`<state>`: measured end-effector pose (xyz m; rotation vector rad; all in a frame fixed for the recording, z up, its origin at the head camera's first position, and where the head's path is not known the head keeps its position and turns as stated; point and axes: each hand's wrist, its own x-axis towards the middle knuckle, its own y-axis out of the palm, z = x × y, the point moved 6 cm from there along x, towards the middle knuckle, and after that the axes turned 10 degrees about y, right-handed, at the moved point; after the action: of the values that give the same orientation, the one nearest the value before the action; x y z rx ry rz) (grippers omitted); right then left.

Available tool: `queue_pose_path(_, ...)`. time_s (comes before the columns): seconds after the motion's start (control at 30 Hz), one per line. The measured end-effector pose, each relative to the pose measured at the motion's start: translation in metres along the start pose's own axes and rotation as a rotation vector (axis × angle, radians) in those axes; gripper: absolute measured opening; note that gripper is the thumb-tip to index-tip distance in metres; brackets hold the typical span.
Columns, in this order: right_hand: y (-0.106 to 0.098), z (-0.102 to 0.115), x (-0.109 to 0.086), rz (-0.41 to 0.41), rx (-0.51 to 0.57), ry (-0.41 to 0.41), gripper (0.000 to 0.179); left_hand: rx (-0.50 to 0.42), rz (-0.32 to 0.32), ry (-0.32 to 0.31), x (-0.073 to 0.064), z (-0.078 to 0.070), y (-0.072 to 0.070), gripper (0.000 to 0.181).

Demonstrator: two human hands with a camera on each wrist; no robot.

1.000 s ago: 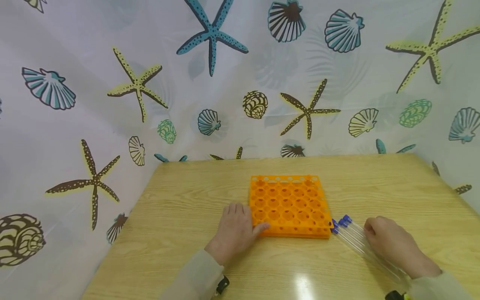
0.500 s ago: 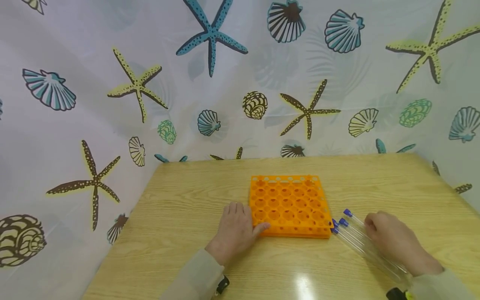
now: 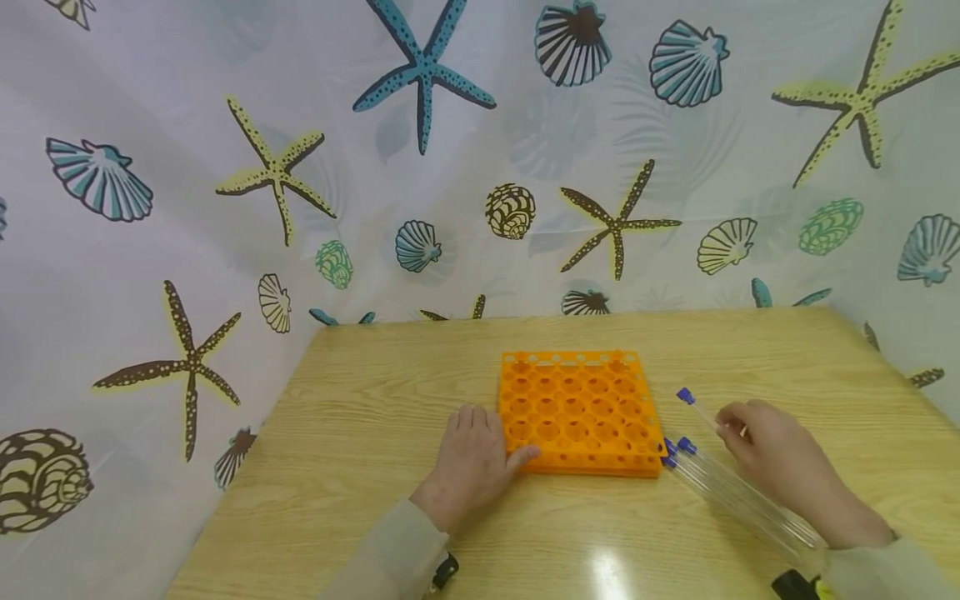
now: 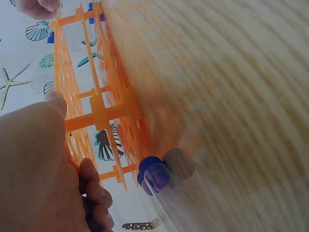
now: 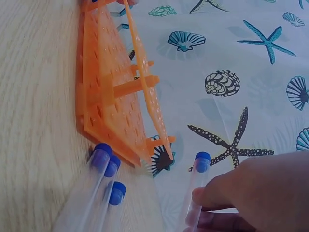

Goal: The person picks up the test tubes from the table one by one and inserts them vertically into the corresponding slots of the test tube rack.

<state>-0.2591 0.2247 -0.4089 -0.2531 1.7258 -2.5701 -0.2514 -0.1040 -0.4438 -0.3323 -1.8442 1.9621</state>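
Note:
My left hand holds the left front corner of an orange test tube rack, thumb over its top plate. Its fingers lie along the rack's end in the left wrist view. My right hand pinches a clear test tube with a blue cap, its capped end raised and pointing to the far left. More capped test tubes lie on the table below that hand, caps right at the rack's front right corner. The rack's holes show no tubes standing in them.
A wood-grain table carries everything. In the left wrist view, a tube with a dark blue cap lies near the rack on the left hand's side. Behind and beside the table hangs a curtain with starfish and shells.
My right hand has lifted one test tube off the group, its cap moving up and away from the others. My left hand and the rack have stayed put.

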Motion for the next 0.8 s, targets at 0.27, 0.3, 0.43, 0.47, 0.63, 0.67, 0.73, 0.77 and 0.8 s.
queue_pose_path(0.27,-0.011,0.01,-0.001,-0.072,0.073,-0.02,0.016,-0.01,0.003,0.001,0.0,0.0,0.001,0.064)
queue_pose_path(0.3,-0.012,0.011,0.0,-0.081,0.082,-0.021,0.017,-0.011,0.003,0.001,-0.001,0.0,0.0,0.064)
queue_pose_path(0.43,-0.015,0.013,-0.002,-0.13,0.122,-0.033,0.017,-0.01,0.007,0.002,-0.001,0.0,0.0,0.063)
queue_pose_path(0.47,-0.016,0.014,-0.003,-0.142,0.137,-0.037,0.017,-0.009,0.007,0.002,-0.001,0.0,0.0,0.063)
queue_pose_path(0.63,-0.024,0.02,-0.006,-0.21,0.229,-0.067,0.018,-0.011,0.005,0.001,-0.002,-0.001,-0.001,0.063)
queue_pose_path(0.67,-0.025,0.021,-0.006,-0.214,0.251,-0.07,0.018,-0.012,0.005,-0.001,-0.002,-0.001,-0.001,0.063)
queue_pose_path(0.73,-0.027,0.025,-0.007,-0.219,0.286,-0.071,0.018,-0.016,0.008,-0.003,-0.002,-0.001,-0.001,0.063)
queue_pose_path(0.77,-0.027,0.026,-0.007,-0.218,0.301,-0.068,0.018,-0.016,0.009,-0.004,-0.002,-0.001,-0.001,0.063)
queue_pose_path(0.8,-0.028,0.028,-0.007,-0.215,0.314,-0.063,0.018,-0.017,0.013,-0.005,-0.002,-0.001,-0.001,0.063)
